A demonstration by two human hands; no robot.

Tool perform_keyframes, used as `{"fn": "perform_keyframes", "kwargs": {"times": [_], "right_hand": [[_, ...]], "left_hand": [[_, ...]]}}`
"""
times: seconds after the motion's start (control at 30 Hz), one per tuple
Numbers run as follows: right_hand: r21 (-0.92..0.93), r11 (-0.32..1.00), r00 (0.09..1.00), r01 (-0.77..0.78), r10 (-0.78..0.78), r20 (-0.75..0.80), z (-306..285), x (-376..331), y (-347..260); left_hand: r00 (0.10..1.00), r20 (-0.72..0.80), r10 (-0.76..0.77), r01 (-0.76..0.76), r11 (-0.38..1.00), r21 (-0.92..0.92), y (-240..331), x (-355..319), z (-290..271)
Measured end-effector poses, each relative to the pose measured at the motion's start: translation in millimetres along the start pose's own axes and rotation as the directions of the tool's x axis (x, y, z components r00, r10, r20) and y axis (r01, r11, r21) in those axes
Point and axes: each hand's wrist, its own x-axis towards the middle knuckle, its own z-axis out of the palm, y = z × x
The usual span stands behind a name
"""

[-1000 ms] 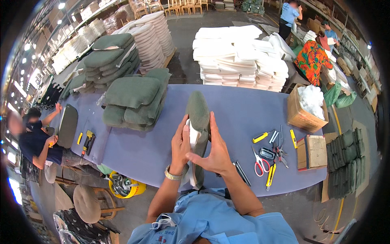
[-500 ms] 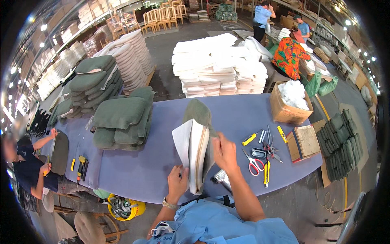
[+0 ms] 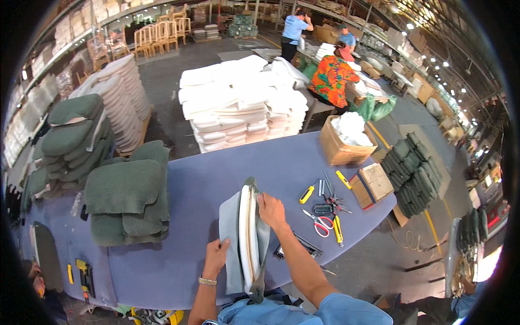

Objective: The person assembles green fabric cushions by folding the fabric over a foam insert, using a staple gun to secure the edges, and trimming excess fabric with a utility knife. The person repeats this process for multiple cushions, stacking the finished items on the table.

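Note:
A seat cushion (image 3: 248, 238) stands on edge in front of me, its long open side facing up. Inside its dark green cover show white padding and a thin tan board edge. A pale grey cloth flap (image 3: 233, 265) runs along the cushion's left side, and my left hand (image 3: 216, 254) pinches its outer edge between thumb and fingers. My right hand (image 3: 272, 211) is closed on the green cover at the far right side. To the right of the cushion, partly behind my right forearm, lies a black and silver hand tool (image 3: 303, 245), perhaps a stapler.
Green cushions (image 3: 124, 189) are piled on the left of the blue-grey table (image 3: 195, 168). Red-handled scissors (image 3: 319, 223), a yellow cutter (image 3: 337, 230) and pliers (image 3: 338, 203) lie at right, near a box of white stuffing (image 3: 346, 146). White cushions (image 3: 233, 103) stand beyond.
My view has swung right. The cushion has tipped so its open side faces me more fully. My left hand has moved up to the flap, which now lies alongside instead of jutting out.

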Motion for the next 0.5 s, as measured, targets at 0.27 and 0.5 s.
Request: {"fn": "perform_keyframes", "kwargs": {"times": [0.27,0.5], "right_hand": [[-0.021,0.994,0.994,-0.103,0.104,0.043,13.9,12.1,5.8],[0.114,0.978,0.969,-0.174,0.149,0.198,26.6,36.0,4.5]], "left_hand": [[0.799,-0.061,0.598,-0.576,0.790,0.209,47.3,104.6,15.8],[0.806,0.140,0.575,-0.592,0.779,0.206,55.8,185.4,45.1]]}}
